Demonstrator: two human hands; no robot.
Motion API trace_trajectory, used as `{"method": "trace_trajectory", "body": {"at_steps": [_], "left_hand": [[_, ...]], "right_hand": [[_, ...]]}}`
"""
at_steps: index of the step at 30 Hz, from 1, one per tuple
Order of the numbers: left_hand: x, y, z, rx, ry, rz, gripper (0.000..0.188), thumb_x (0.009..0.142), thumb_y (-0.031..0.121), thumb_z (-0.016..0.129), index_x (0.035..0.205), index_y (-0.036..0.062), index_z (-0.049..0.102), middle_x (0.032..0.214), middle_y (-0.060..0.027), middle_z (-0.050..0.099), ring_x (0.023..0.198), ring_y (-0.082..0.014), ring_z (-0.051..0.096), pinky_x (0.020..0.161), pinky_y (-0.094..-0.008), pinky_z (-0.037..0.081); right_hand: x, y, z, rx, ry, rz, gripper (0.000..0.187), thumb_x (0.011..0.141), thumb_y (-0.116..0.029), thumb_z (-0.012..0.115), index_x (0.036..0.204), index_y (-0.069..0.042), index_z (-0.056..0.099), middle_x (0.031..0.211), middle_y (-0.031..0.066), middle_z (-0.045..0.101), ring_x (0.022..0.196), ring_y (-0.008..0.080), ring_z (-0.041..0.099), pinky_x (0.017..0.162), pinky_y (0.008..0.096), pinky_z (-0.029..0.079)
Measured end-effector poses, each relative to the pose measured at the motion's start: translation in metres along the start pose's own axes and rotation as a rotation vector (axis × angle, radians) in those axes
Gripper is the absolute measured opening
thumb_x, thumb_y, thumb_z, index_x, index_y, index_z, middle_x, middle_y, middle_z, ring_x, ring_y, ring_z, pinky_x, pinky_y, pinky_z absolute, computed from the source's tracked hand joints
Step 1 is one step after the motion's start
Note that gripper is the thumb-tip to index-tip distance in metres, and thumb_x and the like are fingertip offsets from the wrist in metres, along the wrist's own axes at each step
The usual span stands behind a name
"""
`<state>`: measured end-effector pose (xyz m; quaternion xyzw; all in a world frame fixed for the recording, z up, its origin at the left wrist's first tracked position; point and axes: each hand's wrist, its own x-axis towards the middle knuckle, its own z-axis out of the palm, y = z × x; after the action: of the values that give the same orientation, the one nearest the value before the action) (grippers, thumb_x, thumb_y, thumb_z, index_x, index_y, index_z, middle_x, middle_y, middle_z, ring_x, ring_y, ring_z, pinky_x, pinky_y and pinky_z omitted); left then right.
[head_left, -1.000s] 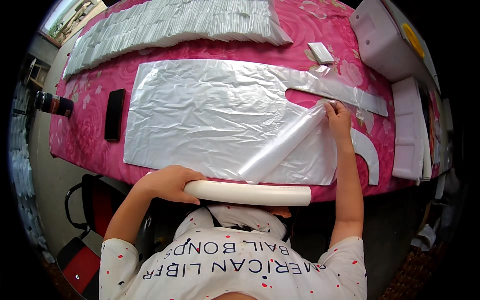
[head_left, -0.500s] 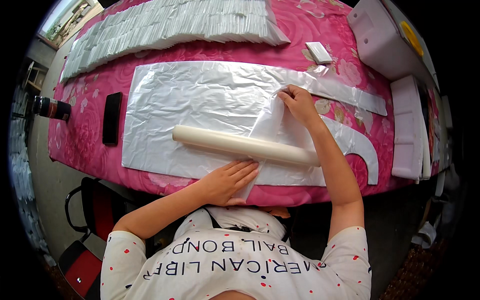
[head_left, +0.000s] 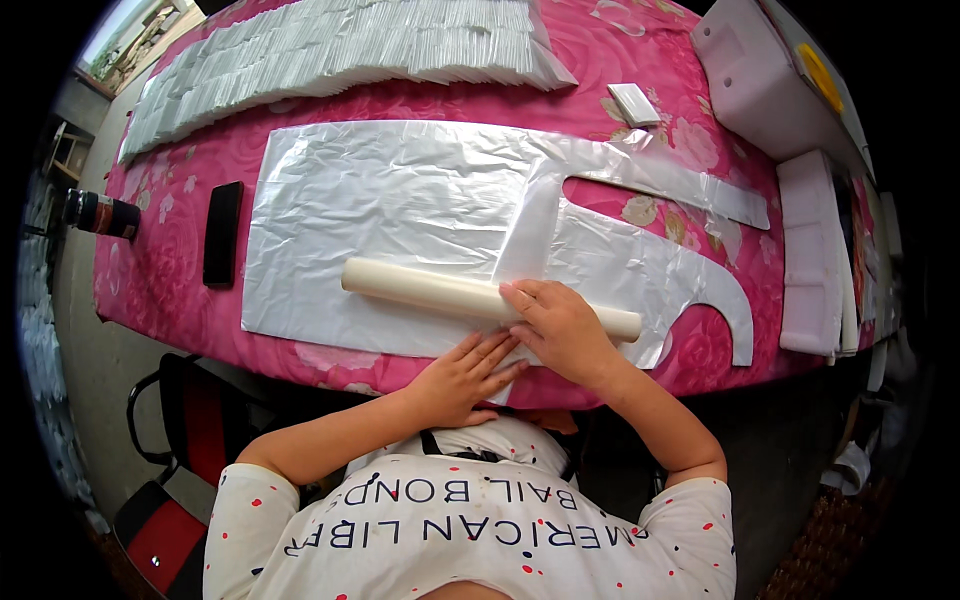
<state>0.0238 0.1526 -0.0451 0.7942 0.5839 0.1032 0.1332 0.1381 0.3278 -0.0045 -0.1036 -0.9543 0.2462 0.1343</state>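
Observation:
A large shiny white plastic sheet [head_left: 350,200], with long straps and rounded cut-outs at its right, lies spread on the table. A narrow strip of film [head_left: 528,225] is laid over it and runs beneath a cream-white tube [head_left: 420,287]. My right hand [head_left: 565,328] lies across the tube right of its middle, fingers bent over it and thumb on the near side. My left hand [head_left: 468,376] rests flat with its fingers apart on the film at the sheet's near edge, beside the right thumb.
The table has a pink flowered cloth [head_left: 170,270]. Rows of folded white plastic packets [head_left: 340,45] line the far side; one small packet [head_left: 633,104] lies apart. A black phone [head_left: 222,235] and a dark jar [head_left: 103,215] are left, white foam boxes [head_left: 745,75] right, a red-black chair [head_left: 195,420] front left.
My right hand has let go of the raised end of the film strip and come nearer, down onto the tube. The strip now lies flat. My left hand stays almost in place, fingers wider apart.

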Motion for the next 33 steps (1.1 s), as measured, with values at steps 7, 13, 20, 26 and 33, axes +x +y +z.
{"method": "trace_trajectory", "body": {"at_steps": [7, 13, 20, 26, 33], "left_hand": [[-0.002, 0.001, -0.003, -0.035, -0.022, -0.007, 0.08, 0.074, 0.047, 0.058, 0.139, 0.012, 0.03, 0.146, -0.0182, 0.02, 0.136, -0.0307, 0.019, 0.109, -0.0437, 0.015], [0.0, 0.0, -0.004, 0.0, -0.024, 0.0, 0.081, 0.071, 0.043, 0.06, 0.14, 0.0119, 0.029, 0.147, -0.018, 0.02, 0.137, -0.0304, 0.018, 0.109, -0.0431, 0.015], [0.002, 0.02, 0.016, 0.102, 0.097, -0.075, 0.066, 0.072, 0.02, 0.06, 0.134, 0.0111, 0.039, 0.143, -0.0198, 0.028, 0.134, -0.0317, 0.025, 0.108, -0.0445, 0.019], [-0.001, 0.026, 0.026, 0.144, 0.116, -0.109, 0.055, 0.079, 0.015, 0.048, 0.133, 0.0109, 0.04, 0.142, -0.0193, 0.029, 0.133, -0.0317, 0.026, 0.108, -0.0447, 0.019], [-0.002, 0.02, 0.019, 0.109, 0.105, -0.014, 0.053, 0.081, 0.014, 0.046, 0.134, 0.0093, 0.039, 0.143, -0.0188, 0.029, 0.133, -0.0316, 0.027, 0.108, -0.0442, 0.022]], "right_hand": [[-0.028, 0.052, -0.031, -0.202, 0.127, 0.204, 0.053, 0.07, -0.01, 0.067, 0.121, -0.01, 0.053, 0.102, 0.0095, 0.057, 0.091, 0.028, 0.055, 0.08, 0.0368, 0.045], [-0.058, 0.08, -0.056, -0.226, 0.286, 0.384, 0.051, 0.071, -0.008, 0.066, 0.12, -0.009, 0.054, 0.105, 0.0116, 0.058, 0.093, 0.0301, 0.054, 0.081, 0.037, 0.044], [-0.048, 0.016, -0.024, -0.083, 0.018, 0.053, 0.049, 0.067, -0.005, 0.066, 0.115, -0.012, 0.059, 0.11, 0.0079, 0.058, 0.101, 0.0264, 0.053, 0.091, 0.0399, 0.039], [0.001, 0.034, -0.006, -0.125, 0.133, 0.005, 0.048, 0.068, -0.003, 0.064, 0.115, -0.011, 0.058, 0.111, 0.0067, 0.057, 0.102, 0.026, 0.052, 0.092, 0.0399, 0.037], [0.07, 0.081, 0.0, -0.169, 0.257, 0.024, 0.05, 0.07, 0.0, 0.063, 0.117, -0.013, 0.058, 0.111, 0.0063, 0.058, 0.105, 0.0262, 0.051, 0.095, 0.0381, 0.036]]}}
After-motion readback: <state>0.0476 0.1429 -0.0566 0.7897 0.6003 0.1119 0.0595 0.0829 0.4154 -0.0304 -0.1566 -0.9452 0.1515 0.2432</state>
